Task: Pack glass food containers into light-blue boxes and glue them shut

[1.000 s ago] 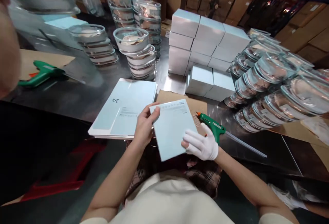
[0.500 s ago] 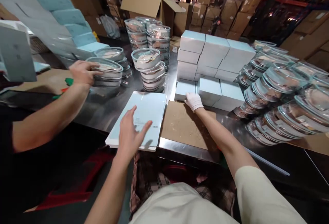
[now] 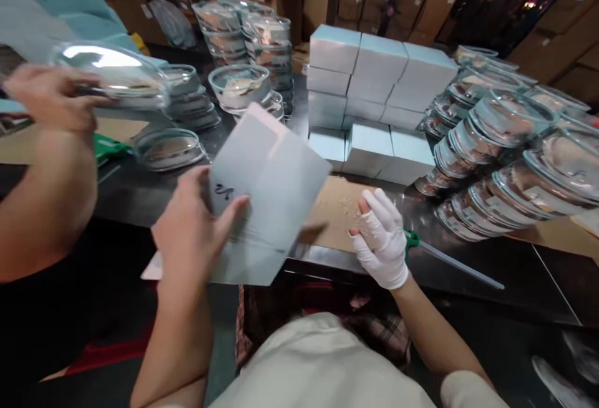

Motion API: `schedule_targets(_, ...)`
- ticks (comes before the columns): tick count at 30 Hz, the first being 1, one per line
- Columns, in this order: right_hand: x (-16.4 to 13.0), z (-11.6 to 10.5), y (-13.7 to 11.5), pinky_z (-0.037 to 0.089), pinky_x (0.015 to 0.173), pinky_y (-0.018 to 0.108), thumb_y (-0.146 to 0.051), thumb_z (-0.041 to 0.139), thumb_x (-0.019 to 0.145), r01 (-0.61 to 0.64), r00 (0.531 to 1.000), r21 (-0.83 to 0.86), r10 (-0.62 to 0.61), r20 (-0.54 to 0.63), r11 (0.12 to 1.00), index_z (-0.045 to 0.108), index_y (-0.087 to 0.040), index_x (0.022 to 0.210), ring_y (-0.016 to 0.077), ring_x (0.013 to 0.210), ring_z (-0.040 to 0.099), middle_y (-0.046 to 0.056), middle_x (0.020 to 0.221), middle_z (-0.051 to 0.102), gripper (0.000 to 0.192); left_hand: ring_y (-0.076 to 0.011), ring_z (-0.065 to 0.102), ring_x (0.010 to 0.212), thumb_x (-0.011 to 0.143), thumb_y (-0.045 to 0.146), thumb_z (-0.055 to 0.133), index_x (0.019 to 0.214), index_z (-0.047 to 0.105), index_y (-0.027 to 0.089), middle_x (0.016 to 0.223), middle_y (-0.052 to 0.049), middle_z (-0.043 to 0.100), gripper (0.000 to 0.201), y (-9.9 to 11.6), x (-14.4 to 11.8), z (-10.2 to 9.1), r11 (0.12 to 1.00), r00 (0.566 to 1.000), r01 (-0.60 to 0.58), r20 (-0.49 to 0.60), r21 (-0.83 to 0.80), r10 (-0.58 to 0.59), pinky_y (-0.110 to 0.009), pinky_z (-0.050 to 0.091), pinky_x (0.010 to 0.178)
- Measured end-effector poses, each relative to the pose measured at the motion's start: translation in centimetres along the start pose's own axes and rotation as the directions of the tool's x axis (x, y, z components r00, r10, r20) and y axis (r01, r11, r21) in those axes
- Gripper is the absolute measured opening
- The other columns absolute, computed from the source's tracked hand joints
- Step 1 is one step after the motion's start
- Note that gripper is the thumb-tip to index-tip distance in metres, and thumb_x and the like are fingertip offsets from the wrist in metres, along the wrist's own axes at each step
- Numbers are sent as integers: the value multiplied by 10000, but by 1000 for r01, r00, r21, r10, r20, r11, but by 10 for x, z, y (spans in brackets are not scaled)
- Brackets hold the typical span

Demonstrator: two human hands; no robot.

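Note:
My left hand (image 3: 194,233) grips a flat, unfolded pale-blue box blank (image 3: 266,189) and holds it tilted above the table's front edge; the blank is blurred. My right hand (image 3: 381,239), in a white glove, hovers open over a brown cardboard sheet (image 3: 339,208), just right of the blank, with nothing in it. A green glue gun (image 3: 414,239) lies right beside the gloved hand. A corner of the stack of flat blanks (image 3: 152,269) shows under my left arm.
A co-worker's hand (image 3: 49,96) at the left holds a glass bowl (image 3: 115,77). Stacks of glass bowls (image 3: 241,87) stand behind, more lean at the right (image 3: 505,146). Folded pale-blue boxes (image 3: 374,83) are piled at centre back. Cardboard cartons fill the background.
My left hand has lifted a flat blank off the stack. My right hand has drawn back from the folded boxes to the cardboard sheet. The co-worker has raised a glass bowl.

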State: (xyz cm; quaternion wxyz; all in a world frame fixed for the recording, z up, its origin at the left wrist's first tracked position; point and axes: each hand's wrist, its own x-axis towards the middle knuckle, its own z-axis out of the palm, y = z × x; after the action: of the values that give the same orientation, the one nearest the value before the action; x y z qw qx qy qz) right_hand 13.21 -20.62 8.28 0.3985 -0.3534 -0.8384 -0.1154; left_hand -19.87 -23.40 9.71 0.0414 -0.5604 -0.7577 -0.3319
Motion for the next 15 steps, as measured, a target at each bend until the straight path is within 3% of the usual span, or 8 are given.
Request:
schedule_targets(2,8,-11,-8,443,1186,506,-269,608,997,-42,994,-27,39,-99,999,410,-294,1598,308,1439,533,108,1477,623,633,-306,745,1012,915,613,679,1416,532,244,1188,-87,739,639,35,-33,3,986,982,-156,100,-59,161,-349,569,781)
schedule_targets(4,9,-14,-6,507,1090,464,-280,598,1009,-118,987,-3,117,-109,993,585,-242,1426,288,1244,655,120,1305,710,419,-244,761,887,970,587,629,1325,575,249,1055,-44,765,493,53,-67,17,930,917,-321,186,-181,353,-287,546,700)
schedule_targets(6,-4,-16,1,551,956,404,-308,576,1029,-231,973,83,232,-2,970,692,-203,1182,253,1034,705,110,1087,758,220,-219,765,829,1014,548,585,1253,587,243,1014,-39,777,388,51,-96,35,870,865,-422,175,-254,470,-272,543,677)
schedule_targets(8,-26,-20,7,553,862,352,-361,549,1049,-353,924,187,310,224,917,717,-196,1020,223,914,708,88,960,764,237,-217,770,825,1025,505,589,1217,595,243,1013,-43,785,325,35,-116,48,852,851,-458,151,-254,503,-274,551,681)
schedule_targets(11,-60,-30,11,529,787,306,-423,532,1052,-541,743,250,317,589,803,740,-197,921,194,834,696,61,881,767,334,-225,774,861,1023,411,614,1209,632,261,1029,-41,790,240,9,-132,57,834,824,-482,184,-269,536,-285,562,708)
schedule_targets(13,-75,-36,11,520,768,297,-451,582,1014,-657,615,254,310,725,710,748,-191,893,191,812,683,54,859,762,332,-228,774,900,1024,374,611,1284,639,270,1074,-48,791,281,0,-138,61,807,776,-486,258,-336,575,-294,572,728)
schedule_targets(15,-83,-39,11,530,807,306,-490,653,956,-773,520,273,325,790,572,742,-182,934,197,852,686,59,923,767,321,-230,773,950,1024,387,613,1389,603,267,1136,-65,786,384,-3,-142,67,786,720,-461,344,-413,603,-297,584,751)
